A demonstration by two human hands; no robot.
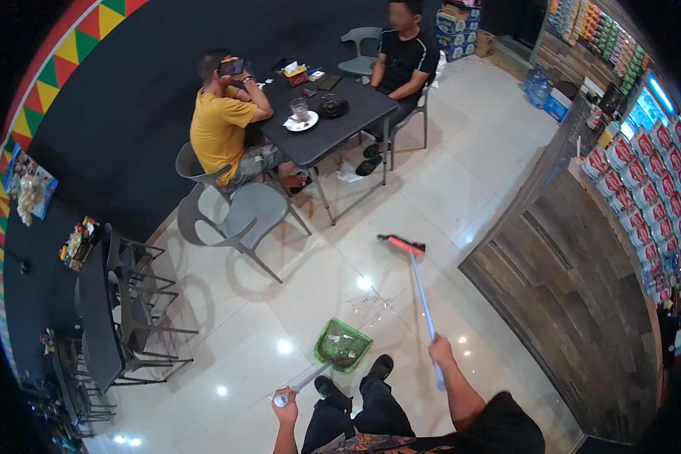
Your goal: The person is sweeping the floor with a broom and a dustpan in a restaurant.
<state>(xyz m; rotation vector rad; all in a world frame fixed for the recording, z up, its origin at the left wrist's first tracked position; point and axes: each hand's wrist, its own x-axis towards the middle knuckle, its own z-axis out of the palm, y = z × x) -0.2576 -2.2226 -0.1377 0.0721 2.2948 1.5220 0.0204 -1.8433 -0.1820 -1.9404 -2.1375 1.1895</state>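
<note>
My left hand [285,404] grips the upper end of the pale handle of a green long-handled dustpan [340,345]. The pan rests on the tiled floor just ahead of my shoes, with bits of litter in it. In my right hand [441,350] is the light blue stick of a broom [421,289]. Its red head with dark bristles [403,245] is farther out on the floor, to the right of a grey chair. Between the broom head and the dustpan lies a scatter of small debris [373,306].
Two seated people are at a dark table [346,122] bearing a plate with a glass [301,113]. Grey chairs [258,210] stand nearby, and more tables [99,323] line the left wall. A wood-panelled counter [567,272] bounds the right side. Water bottles [537,89] stand beyond it.
</note>
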